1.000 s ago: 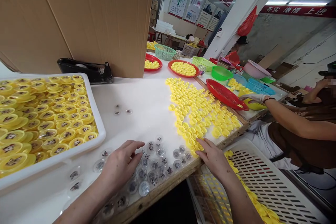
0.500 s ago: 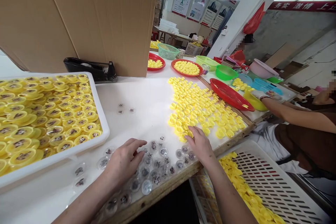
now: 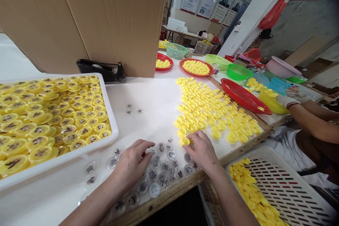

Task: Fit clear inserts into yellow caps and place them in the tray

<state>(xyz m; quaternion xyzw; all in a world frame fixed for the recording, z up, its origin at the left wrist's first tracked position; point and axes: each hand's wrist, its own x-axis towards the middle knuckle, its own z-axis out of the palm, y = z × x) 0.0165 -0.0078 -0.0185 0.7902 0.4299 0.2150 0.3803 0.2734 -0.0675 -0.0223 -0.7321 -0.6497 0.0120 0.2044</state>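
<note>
My left hand (image 3: 134, 159) hovers over clear round discs (image 3: 153, 174) with small printed pictures. Its index finger and thumb are apart with nothing visible between them. At the near edge of a spread of small yellow plastic pieces (image 3: 196, 102), my right hand (image 3: 201, 147) has its thumb and index finger at the rim of one yellow cup-shaped piece (image 3: 185, 141). The other fingers of that hand are curled and partly hidden. On the left, a white tray (image 3: 114, 127) holds many yellow pieces topped with printed discs.
A black tape dispenser (image 3: 102, 71) stands before a tall cardboard sheet (image 3: 113, 21). Red trays (image 3: 243, 96) and coloured baskets (image 3: 177, 51) line the far right. Below the wooden edge is a white crate (image 3: 288, 183) of yellow parts. A co-worker's gloved hand (image 3: 287, 101) is at right.
My right hand has drawn slightly back, its thumb and index finger closing at a yellow piece near the discs. The view has shifted left; my left hand keeps about the same pose.
</note>
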